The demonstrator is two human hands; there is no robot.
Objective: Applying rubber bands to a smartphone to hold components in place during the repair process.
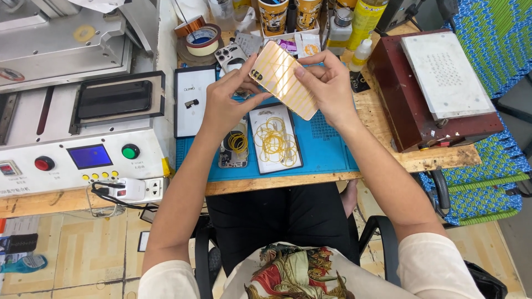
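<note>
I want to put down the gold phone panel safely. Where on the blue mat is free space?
Bare blue mat lies right of the white tray of yellow rings, up to the wooden bench edge. Left of that tray it is crowded: phone frame, black-framed screen. Tapes and bottles fill the back.

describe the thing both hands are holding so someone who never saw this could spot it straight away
Start at the blue work mat on the wooden bench. Above it, the left hand and right hand hold a tilted gold phone-shaped panel. Unlike the phone parts lying flat below, it is lifted and crossed by pale diagonal stripes.
</note>
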